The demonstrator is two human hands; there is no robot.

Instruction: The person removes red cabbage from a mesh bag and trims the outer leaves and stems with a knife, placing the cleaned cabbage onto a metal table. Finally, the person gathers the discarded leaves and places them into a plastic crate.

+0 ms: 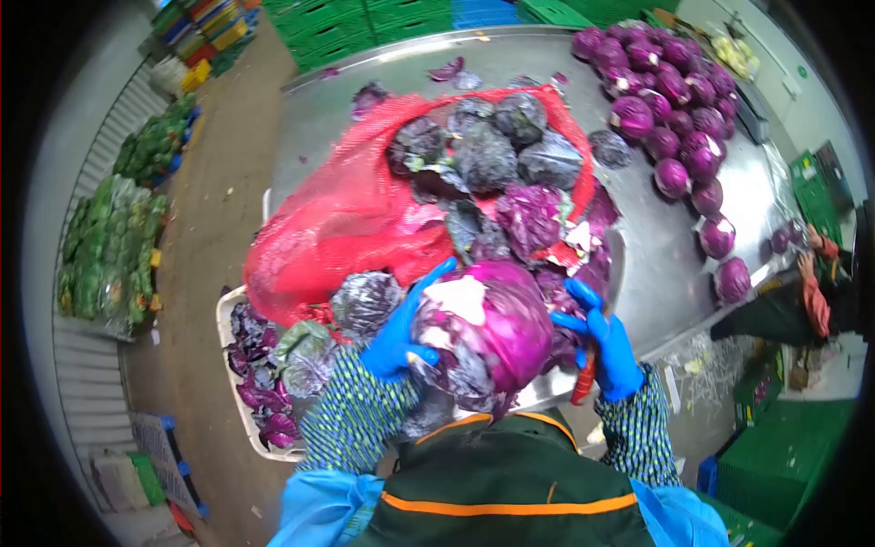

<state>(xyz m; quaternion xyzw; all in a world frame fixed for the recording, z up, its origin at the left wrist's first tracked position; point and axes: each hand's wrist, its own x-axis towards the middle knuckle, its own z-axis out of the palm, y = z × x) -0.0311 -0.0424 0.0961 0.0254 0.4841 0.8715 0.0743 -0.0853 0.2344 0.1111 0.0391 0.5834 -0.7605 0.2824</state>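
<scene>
A large red cabbage is held in front of my apron, with a pale cut patch and loose dark outer leaves on its left side. My left hand, in a blue glove, cups it from the left, thumb underneath. On the other side, my right hand is closed around the red handle of a knife; the blade cannot be made out. Its fingers reach toward the cabbage's right side. Just beyond, untrimmed dark cabbages lie in a red mesh sack on the metal table.
Trimmed red cabbages are heaped along the table's right side. A white crate of leaves is at left. Green crates stand behind the table. At far right another person's hands work by the table. Bagged green produce stands left.
</scene>
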